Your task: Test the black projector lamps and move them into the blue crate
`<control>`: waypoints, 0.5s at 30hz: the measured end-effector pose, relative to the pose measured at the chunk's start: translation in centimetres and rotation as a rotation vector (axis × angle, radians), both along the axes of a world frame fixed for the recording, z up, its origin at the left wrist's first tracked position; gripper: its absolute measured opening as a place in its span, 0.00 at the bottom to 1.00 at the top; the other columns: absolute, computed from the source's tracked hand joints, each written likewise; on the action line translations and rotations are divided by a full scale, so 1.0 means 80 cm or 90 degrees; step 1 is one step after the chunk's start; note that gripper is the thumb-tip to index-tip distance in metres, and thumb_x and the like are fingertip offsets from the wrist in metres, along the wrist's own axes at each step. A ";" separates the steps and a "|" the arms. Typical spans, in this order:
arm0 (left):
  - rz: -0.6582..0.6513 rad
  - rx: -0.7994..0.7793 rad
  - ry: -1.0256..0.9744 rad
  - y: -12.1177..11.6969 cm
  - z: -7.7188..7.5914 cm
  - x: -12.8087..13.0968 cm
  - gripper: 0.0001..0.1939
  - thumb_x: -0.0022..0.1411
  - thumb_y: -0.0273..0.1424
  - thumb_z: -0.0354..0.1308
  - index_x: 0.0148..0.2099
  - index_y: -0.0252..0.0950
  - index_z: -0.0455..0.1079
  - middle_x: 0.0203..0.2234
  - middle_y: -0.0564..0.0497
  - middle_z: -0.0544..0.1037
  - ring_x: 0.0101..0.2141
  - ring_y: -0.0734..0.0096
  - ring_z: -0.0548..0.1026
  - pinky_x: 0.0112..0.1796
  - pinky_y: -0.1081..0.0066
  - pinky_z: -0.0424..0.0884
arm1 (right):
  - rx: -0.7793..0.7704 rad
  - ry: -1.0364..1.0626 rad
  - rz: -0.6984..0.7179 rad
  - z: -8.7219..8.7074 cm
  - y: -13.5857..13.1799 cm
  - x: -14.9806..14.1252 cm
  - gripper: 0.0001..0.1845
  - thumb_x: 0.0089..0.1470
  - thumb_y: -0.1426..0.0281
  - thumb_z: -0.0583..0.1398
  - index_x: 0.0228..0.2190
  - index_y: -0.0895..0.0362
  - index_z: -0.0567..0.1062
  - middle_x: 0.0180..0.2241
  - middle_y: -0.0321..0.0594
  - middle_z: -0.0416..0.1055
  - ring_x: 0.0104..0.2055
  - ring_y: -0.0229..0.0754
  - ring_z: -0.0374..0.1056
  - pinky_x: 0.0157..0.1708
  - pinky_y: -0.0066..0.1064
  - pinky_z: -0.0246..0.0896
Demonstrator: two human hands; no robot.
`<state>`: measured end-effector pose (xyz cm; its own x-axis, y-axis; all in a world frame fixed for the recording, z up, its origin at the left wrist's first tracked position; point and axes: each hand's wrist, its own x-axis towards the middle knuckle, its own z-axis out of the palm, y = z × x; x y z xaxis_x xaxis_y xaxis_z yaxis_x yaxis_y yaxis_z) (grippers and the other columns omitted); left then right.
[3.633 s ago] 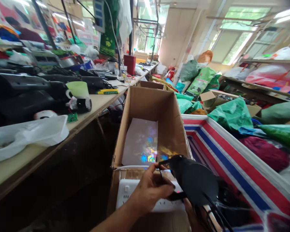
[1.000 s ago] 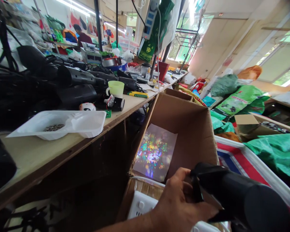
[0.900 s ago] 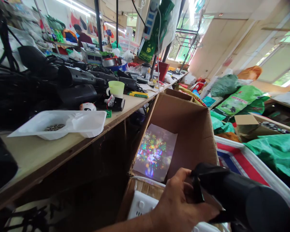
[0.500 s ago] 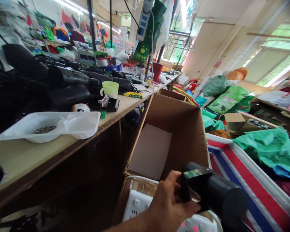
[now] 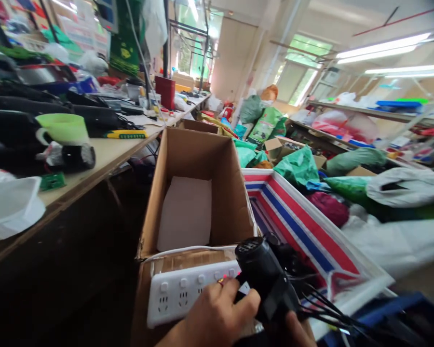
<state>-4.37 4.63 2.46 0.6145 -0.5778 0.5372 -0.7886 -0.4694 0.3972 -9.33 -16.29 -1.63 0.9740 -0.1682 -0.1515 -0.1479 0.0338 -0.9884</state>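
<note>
Black hair dryer (image 5: 265, 282) has swung back over the white power strip (image 5: 190, 291), wires (image 5: 329, 308) trailing. Left hand (image 5: 211, 313) curled closed round its barrel; right hand (image 5: 296, 332) mostly hidden, grip unclear. Seems light, stiff plastic: hold by barrel, keep wires free.

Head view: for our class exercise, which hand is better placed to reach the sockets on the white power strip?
Probably the left. The left hand sits right over the white power strip, beside its sockets, while the right hand lies beyond the black device, which stands in its way.
</note>
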 end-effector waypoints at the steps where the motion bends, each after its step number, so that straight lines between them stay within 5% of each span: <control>1: 0.001 -0.006 -0.041 -0.002 -0.003 -0.006 0.15 0.60 0.26 0.48 0.50 0.37 0.64 0.34 0.38 0.78 0.30 0.52 0.78 0.28 0.63 0.74 | 0.070 0.026 0.013 -0.007 -0.002 -0.005 0.30 0.48 0.48 0.56 0.48 0.49 0.71 0.31 0.46 0.76 0.32 0.52 0.72 0.34 0.47 0.68; 6: 0.032 -0.065 -0.040 -0.003 0.000 -0.023 0.21 0.61 0.24 0.49 0.57 0.39 0.57 0.44 0.37 0.77 0.41 0.53 0.78 0.38 0.63 0.75 | 0.199 0.019 0.042 -0.024 -0.014 -0.024 0.35 0.41 0.47 0.57 0.48 0.53 0.73 0.35 0.50 0.76 0.40 0.60 0.72 0.41 0.54 0.64; 11: -0.001 -0.181 0.055 0.004 0.021 -0.019 0.33 0.52 0.24 0.59 0.59 0.40 0.52 0.54 0.37 0.70 0.51 0.54 0.72 0.46 0.61 0.73 | 0.237 -0.057 0.032 0.021 -0.025 -0.033 0.43 0.29 0.56 0.69 0.51 0.48 0.68 0.46 0.44 0.73 0.47 0.55 0.69 0.49 0.47 0.59; 13: -0.054 -0.140 0.124 0.007 0.008 -0.023 0.39 0.49 0.27 0.61 0.62 0.43 0.51 0.60 0.39 0.62 0.55 0.48 0.67 0.47 0.56 0.72 | 0.239 -0.076 0.067 0.041 -0.028 -0.040 0.44 0.20 0.61 0.73 0.46 0.50 0.72 0.44 0.41 0.73 0.45 0.51 0.70 0.48 0.43 0.60; 15: -0.122 -0.117 0.133 0.006 -0.021 -0.017 0.41 0.49 0.28 0.60 0.63 0.54 0.50 0.59 0.48 0.65 0.52 0.48 0.71 0.44 0.56 0.75 | 0.226 -0.061 0.118 0.050 -0.038 -0.046 0.47 0.12 0.68 0.75 0.43 0.52 0.74 0.39 0.37 0.74 0.38 0.43 0.70 0.40 0.34 0.64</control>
<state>-5.71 5.11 0.75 0.6117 -0.5984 0.5175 -0.7486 -0.2263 0.6233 -13.01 -19.34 2.37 0.9955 0.0576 -0.0758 -0.0914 0.3569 -0.9297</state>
